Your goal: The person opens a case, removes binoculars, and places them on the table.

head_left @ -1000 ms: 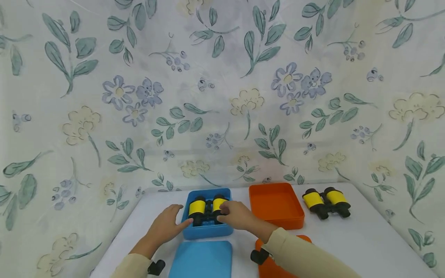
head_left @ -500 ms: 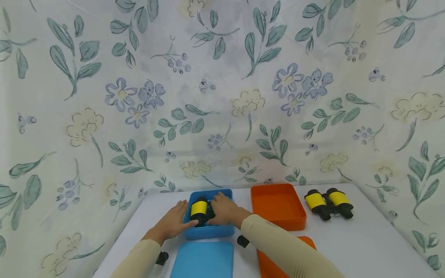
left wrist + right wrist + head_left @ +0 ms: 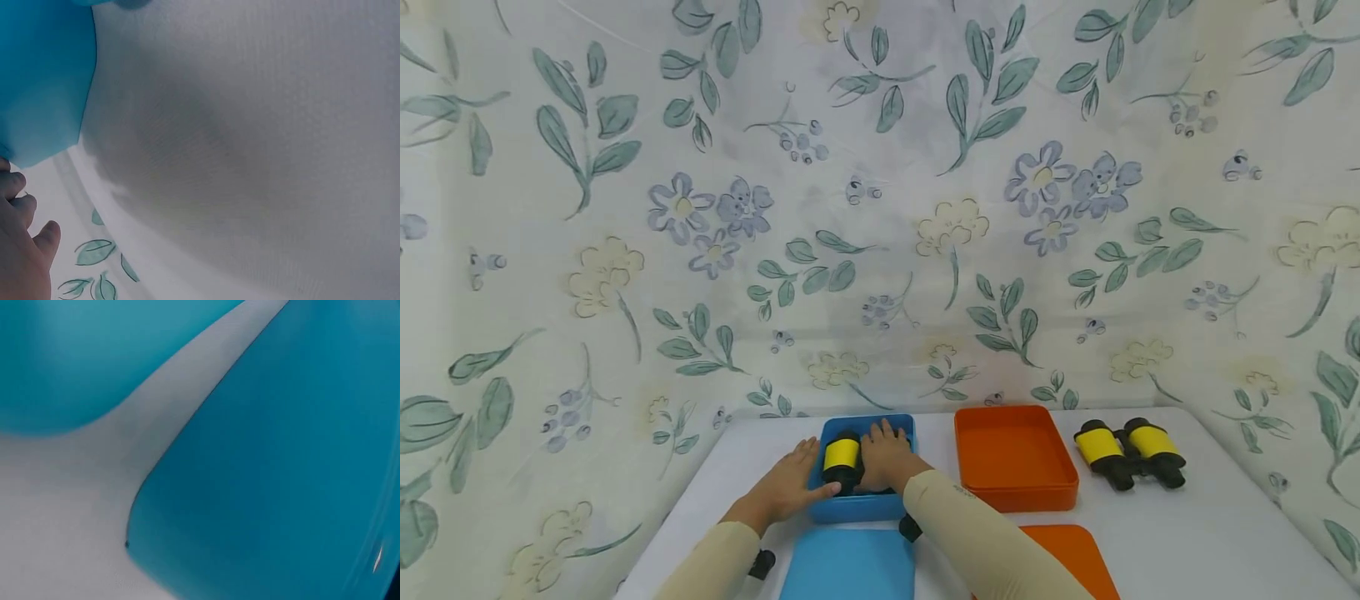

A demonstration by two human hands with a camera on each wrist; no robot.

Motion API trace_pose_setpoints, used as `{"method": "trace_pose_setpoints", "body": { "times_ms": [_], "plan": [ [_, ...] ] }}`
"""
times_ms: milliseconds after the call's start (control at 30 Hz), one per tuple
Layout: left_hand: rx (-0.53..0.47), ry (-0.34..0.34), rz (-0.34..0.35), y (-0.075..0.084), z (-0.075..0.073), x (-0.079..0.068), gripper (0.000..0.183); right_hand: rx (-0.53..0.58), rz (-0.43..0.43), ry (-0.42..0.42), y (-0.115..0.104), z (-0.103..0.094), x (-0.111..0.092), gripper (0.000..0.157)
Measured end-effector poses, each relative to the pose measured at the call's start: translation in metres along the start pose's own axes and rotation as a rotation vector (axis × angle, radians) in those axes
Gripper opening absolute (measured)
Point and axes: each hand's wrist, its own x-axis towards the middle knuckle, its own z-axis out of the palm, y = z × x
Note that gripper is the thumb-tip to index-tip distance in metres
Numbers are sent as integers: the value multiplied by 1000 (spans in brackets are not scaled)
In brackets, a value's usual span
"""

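A pair of yellow-and-black binoculars lies inside the blue box in the head view. My right hand rests over its right half, hiding that barrel, with the fingers spread forward. Along the left side of the box, my left hand touches the wall with extended fingers, its thumb reaching across the front left corner toward the near end of the binoculars. In the left wrist view, the fingers of the left hand show beside the box. The right wrist view shows mostly the box's outer wall.
A flat blue lid lies in front of the blue box. To the right stands an orange box, with an orange lid partly under the right sleeve. Another pair of binoculars lies on the white table at right.
The right hand has gone from fingers bent at the right barrel's edge to lying across that barrel. The left hand has stayed at the box's left side. The view has shifted slightly.
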Motion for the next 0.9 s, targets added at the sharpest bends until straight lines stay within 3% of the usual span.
{"method": "trace_pose_setpoints", "body": {
  "times_ms": [200,533,900],
  "plan": [
    [28,-14,-7,5,3,-2,109,32,49,-46,-2,2,1,91],
    [39,-21,-14,4,2,-6,107,127,78,-47,-3,-9,1,73],
    [66,-16,-29,6,0,-7,108,34,34,-3,-7,-13,7,83]
  ]
}}
